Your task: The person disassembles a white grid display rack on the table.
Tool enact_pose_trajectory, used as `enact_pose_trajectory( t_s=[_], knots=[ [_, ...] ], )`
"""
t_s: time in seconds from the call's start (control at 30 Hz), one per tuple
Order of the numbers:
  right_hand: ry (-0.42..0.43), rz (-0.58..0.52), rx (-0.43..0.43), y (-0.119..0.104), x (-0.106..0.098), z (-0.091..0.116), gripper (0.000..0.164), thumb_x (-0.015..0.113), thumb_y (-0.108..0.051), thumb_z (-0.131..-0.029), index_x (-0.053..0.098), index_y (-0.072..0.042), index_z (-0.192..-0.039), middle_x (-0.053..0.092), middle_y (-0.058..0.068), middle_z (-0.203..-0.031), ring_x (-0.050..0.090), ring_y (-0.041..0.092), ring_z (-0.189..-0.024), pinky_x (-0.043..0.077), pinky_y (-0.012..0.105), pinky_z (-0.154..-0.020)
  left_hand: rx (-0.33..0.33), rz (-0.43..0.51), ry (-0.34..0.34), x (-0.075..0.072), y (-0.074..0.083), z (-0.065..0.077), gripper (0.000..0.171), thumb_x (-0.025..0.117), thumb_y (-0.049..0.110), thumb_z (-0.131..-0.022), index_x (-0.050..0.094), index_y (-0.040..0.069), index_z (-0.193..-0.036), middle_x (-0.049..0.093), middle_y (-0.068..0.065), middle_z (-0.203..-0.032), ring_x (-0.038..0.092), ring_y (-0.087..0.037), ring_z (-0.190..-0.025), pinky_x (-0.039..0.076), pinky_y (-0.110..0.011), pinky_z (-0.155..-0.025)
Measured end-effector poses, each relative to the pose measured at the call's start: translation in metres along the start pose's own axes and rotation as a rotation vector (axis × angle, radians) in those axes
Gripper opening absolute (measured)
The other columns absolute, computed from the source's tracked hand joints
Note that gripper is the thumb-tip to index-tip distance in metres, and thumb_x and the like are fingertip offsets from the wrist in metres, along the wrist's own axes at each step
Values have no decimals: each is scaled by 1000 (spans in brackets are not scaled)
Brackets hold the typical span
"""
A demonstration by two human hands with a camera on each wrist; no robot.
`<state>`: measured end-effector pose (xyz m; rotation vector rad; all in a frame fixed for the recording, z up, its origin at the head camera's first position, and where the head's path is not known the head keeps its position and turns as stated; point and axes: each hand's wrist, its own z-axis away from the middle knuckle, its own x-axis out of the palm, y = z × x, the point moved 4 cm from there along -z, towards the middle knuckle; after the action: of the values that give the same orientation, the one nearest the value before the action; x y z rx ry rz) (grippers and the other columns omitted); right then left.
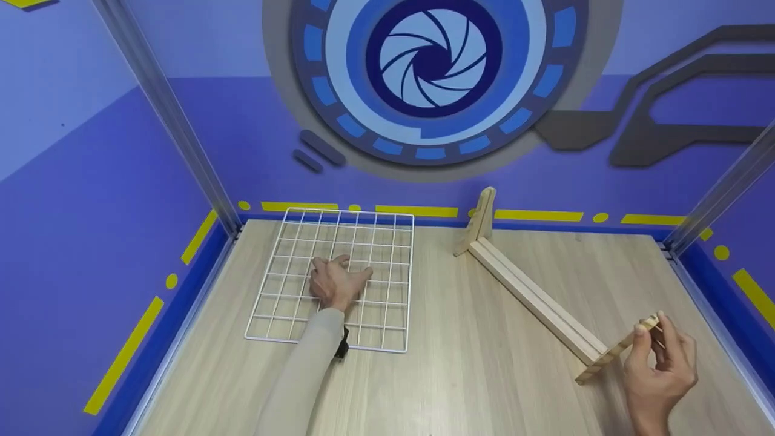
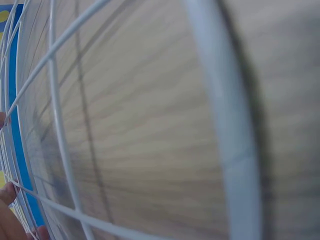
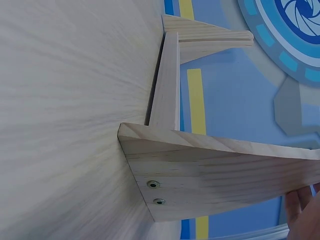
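Note:
A white wire grid panel (image 1: 387,283) lies over the left part of the wooden table. My left hand (image 1: 339,283) is at its middle, fingers bent and spread, gripping the wires. In the left wrist view, fingertips (image 2: 7,194) show against the wires at the left edge. To the right stands a wooden stand (image 1: 539,300), pale bars joining two tapered end pieces. Between thumb and fingers, my right hand (image 1: 661,366) pinches the top of the near end piece (image 3: 215,172), whose outer face carries two bolt heads. The far end piece (image 1: 481,221) rises close to the back wall.
Blue and purple panels wall in the wooden table (image 1: 448,387) at the back and both sides. Metal posts (image 1: 175,121) stand at the back corners. A round aperture emblem (image 1: 433,60) decorates the back wall.

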<state>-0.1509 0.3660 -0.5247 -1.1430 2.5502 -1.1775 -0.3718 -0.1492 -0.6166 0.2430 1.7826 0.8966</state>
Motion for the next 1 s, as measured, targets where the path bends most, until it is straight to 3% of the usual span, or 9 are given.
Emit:
enact_pose_trajectory(
  t_s=[0.6, 1.0],
  knots=[
    [-6, 54, 8, -2, -1, 2, 36, 68, 15, -91, 68, 17, -127, 63, -4, -110, 71, 5, -102, 55, 13, -94, -20, -21, -18, 5, -6, -2, 72, 95, 61, -63, 81, 23, -122, 54, -16, -125, 58, -41, -109, 47, -55, -92],
    [-11, 27, 4, 0, -1, 1, 38, 68, 16, -90, 68, 17, -128, 64, -1, -111, 72, 7, -101, 56, 14, -93, -6, -9, -21, 6, -6, 2, 70, 92, 58, -66, 81, 21, -124, 53, -15, -124, 57, -42, -110, 45, -55, -94]
  ],
)
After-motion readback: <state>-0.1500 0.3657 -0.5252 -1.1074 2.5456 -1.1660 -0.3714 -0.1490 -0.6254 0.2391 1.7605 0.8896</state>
